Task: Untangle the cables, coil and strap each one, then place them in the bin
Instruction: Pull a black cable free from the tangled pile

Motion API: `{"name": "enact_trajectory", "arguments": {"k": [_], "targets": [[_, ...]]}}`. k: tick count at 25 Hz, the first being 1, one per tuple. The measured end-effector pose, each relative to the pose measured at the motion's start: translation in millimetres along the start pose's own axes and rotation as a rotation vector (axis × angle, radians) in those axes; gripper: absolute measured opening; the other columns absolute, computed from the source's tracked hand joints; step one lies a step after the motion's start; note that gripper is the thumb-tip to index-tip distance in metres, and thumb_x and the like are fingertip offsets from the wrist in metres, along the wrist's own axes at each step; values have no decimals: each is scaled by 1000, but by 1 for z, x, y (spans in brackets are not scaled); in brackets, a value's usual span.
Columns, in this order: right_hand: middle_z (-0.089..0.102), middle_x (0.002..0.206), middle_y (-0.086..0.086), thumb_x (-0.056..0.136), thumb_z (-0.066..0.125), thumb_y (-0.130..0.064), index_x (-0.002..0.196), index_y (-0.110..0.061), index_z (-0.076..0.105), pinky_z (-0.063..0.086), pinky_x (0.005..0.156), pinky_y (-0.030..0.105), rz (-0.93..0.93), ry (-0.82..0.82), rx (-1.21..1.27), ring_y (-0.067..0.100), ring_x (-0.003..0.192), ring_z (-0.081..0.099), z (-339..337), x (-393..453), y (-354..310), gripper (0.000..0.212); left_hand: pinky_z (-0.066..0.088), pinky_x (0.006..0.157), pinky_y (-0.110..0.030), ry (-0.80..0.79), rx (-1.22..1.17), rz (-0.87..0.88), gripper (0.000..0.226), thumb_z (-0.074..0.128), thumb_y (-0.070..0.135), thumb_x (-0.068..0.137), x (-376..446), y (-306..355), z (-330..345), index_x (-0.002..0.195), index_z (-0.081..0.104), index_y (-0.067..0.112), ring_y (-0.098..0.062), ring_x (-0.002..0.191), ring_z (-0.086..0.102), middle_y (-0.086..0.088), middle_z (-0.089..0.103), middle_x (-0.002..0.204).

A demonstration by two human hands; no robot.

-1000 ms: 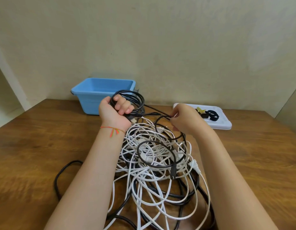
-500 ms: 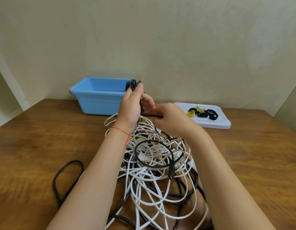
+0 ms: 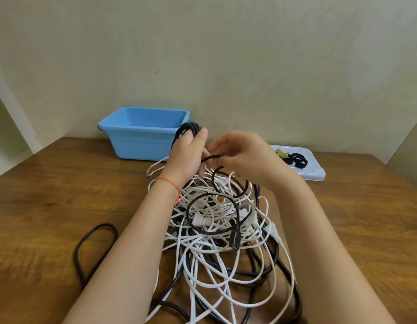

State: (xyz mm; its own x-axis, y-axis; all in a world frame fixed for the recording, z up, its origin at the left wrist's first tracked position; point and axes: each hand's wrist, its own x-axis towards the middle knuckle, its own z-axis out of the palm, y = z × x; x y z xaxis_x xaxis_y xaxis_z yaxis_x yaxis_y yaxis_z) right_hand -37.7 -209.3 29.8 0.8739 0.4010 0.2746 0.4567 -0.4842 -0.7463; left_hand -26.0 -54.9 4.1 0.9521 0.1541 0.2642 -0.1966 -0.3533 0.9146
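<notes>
A tangle of white and black cables (image 3: 221, 232) lies on the wooden table in front of me. My left hand (image 3: 188, 155) grips a coil of thin black cable (image 3: 185, 130), held upright above the pile. Just to its right, my right hand (image 3: 240, 155) pinches a loose strand of the same black cable (image 3: 212, 157), which runs down into the pile. A black plug (image 3: 234, 238) rests on top of the white loops. The blue bin (image 3: 142, 134) stands at the back left, nothing visible inside it.
A pale tray (image 3: 312, 171) at the back right holds black and yellow straps (image 3: 296, 159). A thick black cable loop (image 3: 93, 249) lies on the table to the left of my forearm. A wall runs close behind the table.
My left hand turned the coil upright and lifted it in front of the bin. My right hand moved left next to it, bringing the black strand along.
</notes>
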Motion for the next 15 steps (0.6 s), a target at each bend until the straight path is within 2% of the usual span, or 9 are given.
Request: {"name": "enact_trajectory", "arguments": {"k": [1,3,6,8,9,12,15], "targets": [[71,84,-10,84,69,-7,95,-25,69,44,59,15,-14,39,-91,-1,65,57,-2,1,2,21,45,51,-26,-20,29,-6,37,40,37,103,0,1,1,83,48,7,-17,47,51,-7,56,62],[64,82,-13,82,63,-3,94,-29,66,41,57,12,-11,41,-227,1,66,53,-4,2,4,28,36,41,-19,-70,5,-44,31,47,34,100,1,-1,2,81,43,10,-15,48,43,-5,45,64],[61,82,-12,86,62,-8,95,-27,62,41,56,16,84,60,-365,5,70,55,-9,2,14,21,33,46,-22,-200,-32,-45,31,67,38,86,2,-4,-4,81,46,16,-12,49,38,6,40,58],[62,75,-8,91,65,-22,90,-24,60,38,53,20,160,107,-385,5,64,55,-14,2,20,5,36,54,-27,-222,91,10,32,77,34,75,1,-6,-9,78,49,19,-10,53,42,9,45,59],[63,69,-6,93,65,-29,87,-21,60,38,52,23,177,124,-366,8,58,55,-16,2,23,11,37,55,-27,-220,147,29,31,79,32,75,2,-7,-10,78,51,20,-10,54,44,9,48,61],[53,56,-1,91,66,-40,81,-13,64,32,50,25,173,145,-248,16,49,45,-18,4,24,29,31,47,-25,-306,124,39,30,71,34,88,0,-5,-11,72,51,19,-5,42,40,13,46,49],[49,56,-7,90,69,-37,86,-16,68,29,45,17,137,185,-201,4,45,41,-20,3,24,21,22,41,-22,-402,1,-65,32,59,33,98,-2,-3,-12,76,47,14,-12,42,26,3,34,50]]}}
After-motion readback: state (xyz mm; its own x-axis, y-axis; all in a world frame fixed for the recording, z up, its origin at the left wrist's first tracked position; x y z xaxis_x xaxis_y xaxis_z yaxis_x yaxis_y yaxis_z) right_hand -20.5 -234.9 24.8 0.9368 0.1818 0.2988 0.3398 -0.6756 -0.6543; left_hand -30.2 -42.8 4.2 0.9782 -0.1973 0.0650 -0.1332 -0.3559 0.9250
